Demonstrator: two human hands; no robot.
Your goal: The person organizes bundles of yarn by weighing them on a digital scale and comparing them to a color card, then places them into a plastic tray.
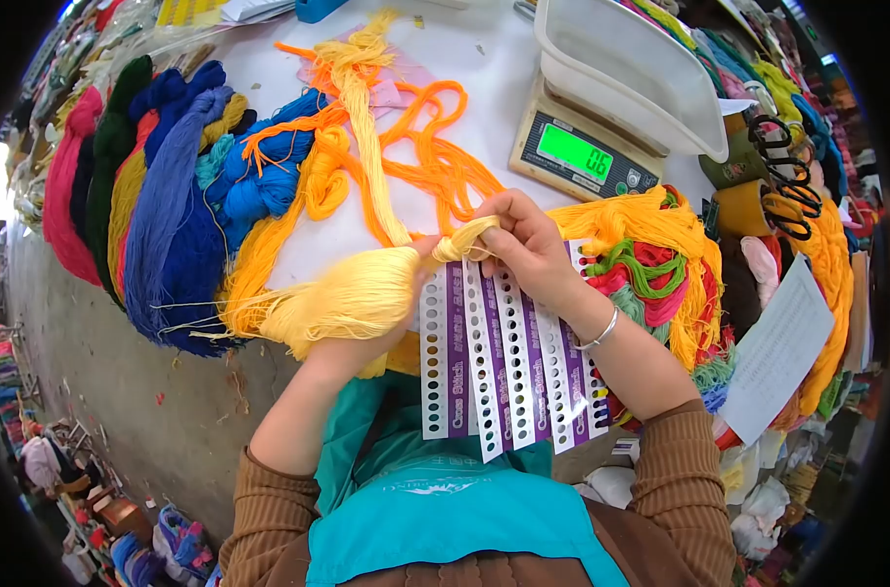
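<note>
At the centre of the frame a pale yellow thread bundle [352, 293] was found gripped from beneath by the left hand [366, 338], while the right hand [528, 245] was closed, pinching its strand end above the punched thread cards [503, 362], below the scale [582, 152].

The skein [342, 298] in the left grip [366, 342] is pale yellow. The cards [508, 367] under the right grip [528, 245] are white with purple stripes and rows of holes. Left of the grips lie blue [176, 235], red [63, 191] and dark green [112, 147] hanks; above them, orange yarn [435, 161] on the white counter [484, 88]. The scale [582, 147] glows green; its tray [631, 68] is white.
</note>
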